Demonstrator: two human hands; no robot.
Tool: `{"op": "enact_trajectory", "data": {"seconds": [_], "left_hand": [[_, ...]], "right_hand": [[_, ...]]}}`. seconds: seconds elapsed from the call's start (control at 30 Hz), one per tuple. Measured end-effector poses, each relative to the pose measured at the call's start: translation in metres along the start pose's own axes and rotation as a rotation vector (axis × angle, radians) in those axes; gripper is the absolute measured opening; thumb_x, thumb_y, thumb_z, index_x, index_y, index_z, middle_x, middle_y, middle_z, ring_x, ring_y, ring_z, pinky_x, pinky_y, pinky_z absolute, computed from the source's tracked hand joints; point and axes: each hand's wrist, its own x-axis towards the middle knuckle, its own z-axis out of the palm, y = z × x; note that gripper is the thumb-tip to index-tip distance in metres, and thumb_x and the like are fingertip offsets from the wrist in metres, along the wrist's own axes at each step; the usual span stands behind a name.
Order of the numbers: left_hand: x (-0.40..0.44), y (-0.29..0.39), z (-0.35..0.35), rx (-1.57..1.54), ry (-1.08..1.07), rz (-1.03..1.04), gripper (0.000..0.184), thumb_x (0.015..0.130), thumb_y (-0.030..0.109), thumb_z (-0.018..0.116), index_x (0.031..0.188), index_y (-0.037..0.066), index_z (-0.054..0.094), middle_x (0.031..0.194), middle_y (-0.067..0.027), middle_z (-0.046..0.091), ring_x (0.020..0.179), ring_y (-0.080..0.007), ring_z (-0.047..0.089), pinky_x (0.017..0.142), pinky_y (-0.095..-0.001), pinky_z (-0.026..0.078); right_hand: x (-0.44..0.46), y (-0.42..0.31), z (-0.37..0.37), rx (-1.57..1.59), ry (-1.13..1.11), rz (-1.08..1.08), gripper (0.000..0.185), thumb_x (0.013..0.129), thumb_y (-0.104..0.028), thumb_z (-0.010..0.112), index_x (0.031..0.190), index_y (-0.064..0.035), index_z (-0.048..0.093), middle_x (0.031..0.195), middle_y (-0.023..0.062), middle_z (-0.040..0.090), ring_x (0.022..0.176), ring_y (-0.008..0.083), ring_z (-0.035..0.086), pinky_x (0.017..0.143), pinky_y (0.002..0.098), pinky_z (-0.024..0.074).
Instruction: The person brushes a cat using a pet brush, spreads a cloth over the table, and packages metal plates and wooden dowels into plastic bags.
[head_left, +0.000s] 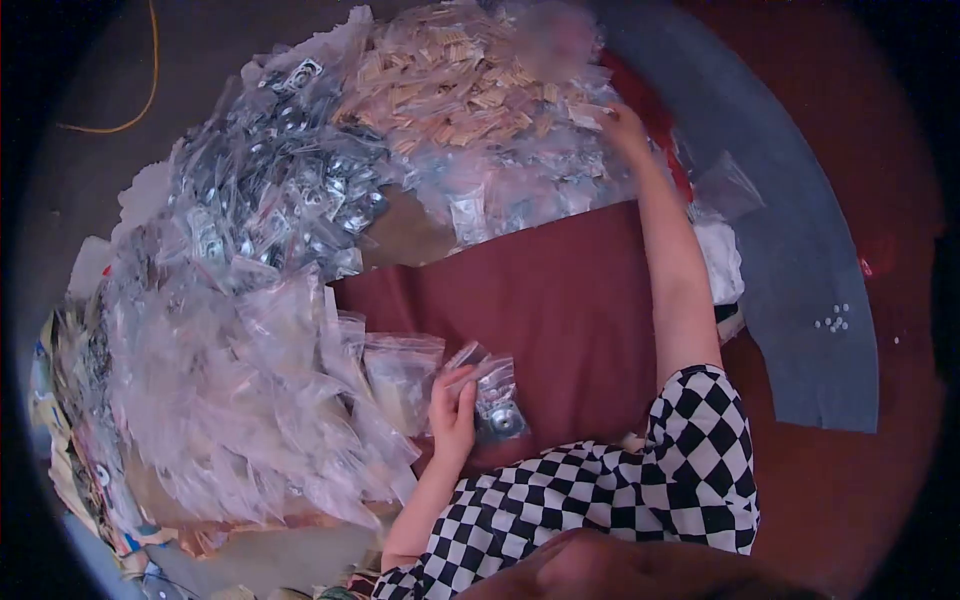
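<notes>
My left hand (453, 418) is closed on a clear plastic bag (501, 408) that has a round metal part inside, above the dark red cloth (560, 310) near my body. My right arm reaches far forward. At its end, my right hand (624, 132) touches a small clear bag (590, 115) with a pale content, at the right edge of a heap of bagged light-brown pieces (460, 80). Whether its fingers grip that bag is hard to make out.
Bagged metal parts (290, 170) lie in a heap at the upper left. Many clear bags (240, 390) cover the left side. A grey mat (800, 250) with several small white pieces (836, 320) curves along the right. A yellow cord (152, 80) lies at the far upper left.
</notes>
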Motion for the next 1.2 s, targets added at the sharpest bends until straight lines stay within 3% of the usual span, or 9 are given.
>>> {"op": "enact_trajectory", "data": {"seconds": [0.13,0.2,0.3,0.43,0.47,0.6,0.9,1.0,1.2], "left_hand": [[-0.001,0.011,0.008,-0.022,-0.022,0.052,0.038,0.095,0.003,0.054,0.132,-0.002,0.045,0.132,-0.0130,0.051,0.121,-0.0190,0.051,0.102,-0.0300,0.040],[-0.001,0.016,0.013,-0.039,0.016,0.153,0.042,0.095,0.002,0.054,0.135,-0.001,0.042,0.134,-0.0135,0.050,0.121,-0.0188,0.051,0.103,-0.0296,0.039],[0.000,0.013,0.015,-0.074,0.078,0.117,0.056,0.095,0.000,0.051,0.146,0.001,0.028,0.136,-0.0150,0.048,0.121,-0.0188,0.050,0.104,-0.0294,0.037],[0.003,0.022,0.014,-0.104,0.068,0.023,0.070,0.094,-0.001,0.050,0.152,0.004,0.012,0.140,-0.0158,0.045,0.123,-0.0216,0.050,0.107,-0.0325,0.034],[0.001,0.026,0.012,-0.089,0.056,-0.091,0.071,0.094,-0.001,0.051,0.153,0.003,0.010,0.143,-0.0158,0.043,0.124,-0.0218,0.049,0.107,-0.0330,0.033],[0.004,0.012,0.013,0.259,0.139,0.229,0.066,0.095,0.003,0.052,0.151,0.001,0.018,0.144,-0.0139,0.040,0.122,-0.0194,0.049,0.106,-0.0319,0.035],[0.006,0.017,0.008,-0.041,-0.072,0.133,0.020,0.097,0.003,0.049,0.111,-0.002,0.064,0.118,-0.0136,0.064,0.111,-0.0196,0.060,0.096,-0.0300,0.046],[0.004,0.023,0.010,-0.078,-0.024,0.062,0.020,0.097,0.005,0.050,0.109,-0.002,0.065,0.113,-0.0121,0.067,0.109,-0.0189,0.061,0.096,-0.0301,0.046],[0.004,0.025,0.009,-0.014,0.075,0.118,0.019,0.097,0.008,0.053,0.108,-0.002,0.066,0.110,-0.0104,0.067,0.103,-0.0174,0.061,0.092,-0.0281,0.045]], "right_hand": [[-0.013,-0.015,-0.031,0.512,-0.123,0.158,0.032,0.085,-0.020,0.069,0.114,-0.0072,0.065,0.088,0.0048,0.068,0.074,0.0128,0.063,0.061,0.0302,0.0507],[0.000,-0.007,-0.026,0.283,0.007,-0.119,0.038,0.085,-0.016,0.068,0.121,-0.0077,0.061,0.091,0.0069,0.069,0.076,0.0132,0.065,0.061,0.0327,0.0521],[0.001,-0.026,-0.016,0.306,0.030,0.129,0.044,0.075,-0.020,0.073,0.117,-0.0105,0.064,0.098,0.0133,0.068,0.088,0.0258,0.067,0.078,0.0400,0.0530],[0.018,0.000,0.039,0.085,0.153,0.047,0.044,0.073,-0.021,0.074,0.116,-0.0143,0.065,0.101,0.0141,0.069,0.097,0.0297,0.065,0.083,0.0427,0.0512],[0.003,-0.001,0.037,-0.080,0.161,-0.103,0.039,0.077,-0.021,0.071,0.114,-0.0086,0.066,0.092,0.0135,0.069,0.084,0.0255,0.067,0.074,0.0400,0.0519],[-0.001,-0.014,0.020,-0.195,0.041,-0.145,0.038,0.083,-0.029,0.067,0.112,-0.0039,0.066,0.085,0.0115,0.069,0.074,0.0194,0.066,0.068,0.0370,0.0512],[-0.082,-0.085,-0.065,0.357,-0.139,-0.036,0.028,0.085,-0.026,0.071,0.099,-0.0034,0.061,0.090,0.0060,0.062,0.074,0.0157,0.061,0.063,0.0298,0.0501],[-0.109,-0.103,-0.088,0.748,-0.261,0.172,0.024,0.086,-0.018,0.070,0.104,-0.0070,0.058,0.091,0.0038,0.061,0.074,0.0130,0.059,0.063,0.0268,0.0495],[-0.176,-0.128,-0.103,0.911,-0.563,-0.016,0.033,0.084,-0.009,0.070,0.113,-0.0087,0.055,0.091,0.0015,0.061,0.076,0.0116,0.059,0.065,0.0257,0.0497]]}}
